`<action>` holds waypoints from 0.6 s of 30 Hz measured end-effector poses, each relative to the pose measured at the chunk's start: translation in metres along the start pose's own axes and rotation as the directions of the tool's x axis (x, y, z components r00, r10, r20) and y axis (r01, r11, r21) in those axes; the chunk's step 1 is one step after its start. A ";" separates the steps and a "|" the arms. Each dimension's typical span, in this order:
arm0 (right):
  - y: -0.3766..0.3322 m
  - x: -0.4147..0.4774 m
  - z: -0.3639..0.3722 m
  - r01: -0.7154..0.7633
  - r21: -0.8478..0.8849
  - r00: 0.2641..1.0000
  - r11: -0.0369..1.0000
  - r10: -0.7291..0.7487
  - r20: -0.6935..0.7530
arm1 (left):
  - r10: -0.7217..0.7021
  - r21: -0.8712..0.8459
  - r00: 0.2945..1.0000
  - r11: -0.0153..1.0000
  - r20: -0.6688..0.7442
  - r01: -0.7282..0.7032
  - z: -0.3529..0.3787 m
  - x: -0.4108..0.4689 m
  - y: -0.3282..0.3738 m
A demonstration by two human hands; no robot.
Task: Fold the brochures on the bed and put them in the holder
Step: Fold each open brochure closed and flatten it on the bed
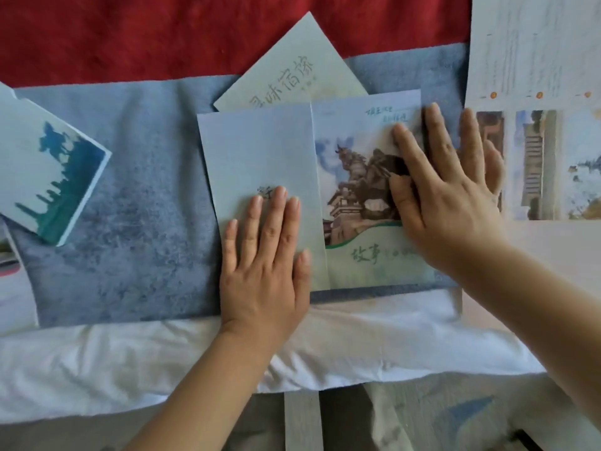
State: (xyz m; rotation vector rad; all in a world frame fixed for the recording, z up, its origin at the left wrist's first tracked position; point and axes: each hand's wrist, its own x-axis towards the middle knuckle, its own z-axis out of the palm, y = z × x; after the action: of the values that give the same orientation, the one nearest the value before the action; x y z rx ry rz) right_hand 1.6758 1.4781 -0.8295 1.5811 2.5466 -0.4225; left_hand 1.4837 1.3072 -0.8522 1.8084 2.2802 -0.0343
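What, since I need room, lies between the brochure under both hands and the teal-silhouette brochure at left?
Only bare blue blanket separates that brochure and the teal-silhouette brochure, head view.

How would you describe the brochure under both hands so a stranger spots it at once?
Start at the blue blanket, near its middle. The brochure there lies under the left hand and right hand, and alone shows one large brown temple painting; neighbours show green lettering or a teal skyline.

Centre brochure overlaps rear brochure; left of them, perhaps a stack.
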 end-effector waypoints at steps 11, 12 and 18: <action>-0.119 -0.006 0.040 0.111 -0.019 0.993 0.994 -0.111 -0.049 | -0.002 0.015 0.999 1.000 -0.042 0.003 -0.006 -0.041 -0.118; -0.128 -0.006 0.042 0.106 -0.012 0.993 0.994 -0.107 -0.052 | -0.006 0.001 0.999 1.000 -0.047 0.006 -0.006 -0.043 -0.124; -0.151 -0.005 0.058 0.052 -0.073 0.994 0.996 -0.058 -0.088 | -0.130 -0.132 0.985 0.985 -0.111 0.115 -0.010 -0.048 -0.132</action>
State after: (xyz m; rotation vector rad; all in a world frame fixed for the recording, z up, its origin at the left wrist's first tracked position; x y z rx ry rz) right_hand 1.5402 1.3939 -0.8576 1.5423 2.6447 -0.2688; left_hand 1.3653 1.2316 -0.8499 1.6467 2.4136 0.1966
